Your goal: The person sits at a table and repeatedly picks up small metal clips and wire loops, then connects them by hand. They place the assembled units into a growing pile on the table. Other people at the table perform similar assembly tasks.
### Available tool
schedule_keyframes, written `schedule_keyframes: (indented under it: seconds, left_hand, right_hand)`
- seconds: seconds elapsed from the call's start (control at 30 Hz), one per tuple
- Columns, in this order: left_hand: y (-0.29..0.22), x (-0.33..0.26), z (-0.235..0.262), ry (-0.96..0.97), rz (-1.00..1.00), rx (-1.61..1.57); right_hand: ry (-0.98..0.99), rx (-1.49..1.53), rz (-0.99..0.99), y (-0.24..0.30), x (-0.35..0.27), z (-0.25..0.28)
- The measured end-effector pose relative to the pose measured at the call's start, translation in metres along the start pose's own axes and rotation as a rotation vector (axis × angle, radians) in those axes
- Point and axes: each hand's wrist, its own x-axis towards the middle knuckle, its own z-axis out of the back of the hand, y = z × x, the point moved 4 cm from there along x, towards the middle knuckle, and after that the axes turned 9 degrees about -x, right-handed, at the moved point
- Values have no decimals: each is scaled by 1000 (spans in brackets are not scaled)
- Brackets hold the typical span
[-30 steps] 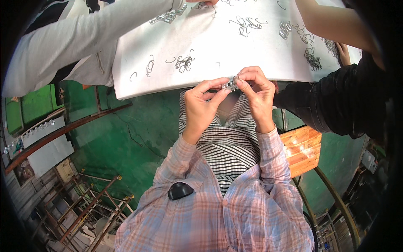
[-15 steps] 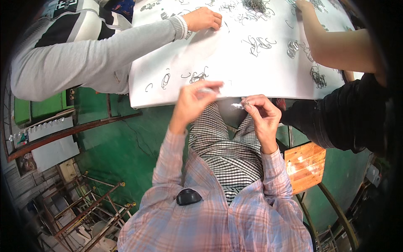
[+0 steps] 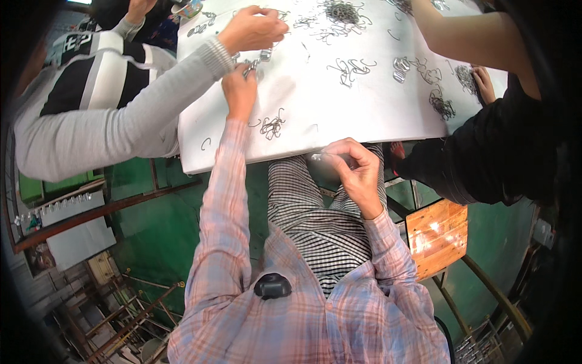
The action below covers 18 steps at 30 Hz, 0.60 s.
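Observation:
My left hand [image 3: 240, 91] is stretched out over the white table sheet [image 3: 339, 115], fingers pinched on a small metal clip [image 3: 250, 69] beside another person's hand [image 3: 253, 29]. My right hand [image 3: 354, 167] stays near the table's front edge, closed on a thin metal wire piece [image 3: 320, 157]. A bunch of bent wire hooks [image 3: 271, 126] lies just right of my left forearm. My sleeves are pink plaid.
Several piles of wire hooks [image 3: 350, 68] and metal clips [image 3: 400, 65] are scattered over the sheet. A person in a grey sleeve [image 3: 115, 115] works at the left, another in black [image 3: 485, 151] at the right. A wooden stool [image 3: 438, 236] stands below right; green floor lies beneath.
My left hand has left my right hand and reached far forward onto the sheet to a metal clip. My right hand has stayed near the table edge with the wire piece.

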Motion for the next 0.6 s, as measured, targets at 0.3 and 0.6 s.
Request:
schedule_keyframes:
  seconds: [0.3,0.6]
  left_hand:
    - [-137,-144,42,170,558,-1067]
    - [-145,-153,47,60,397,-864]
  right_hand:
    - [-76,12,-49,-11,3,-2]
    - [-38,-67,-8,-1,4,-5]
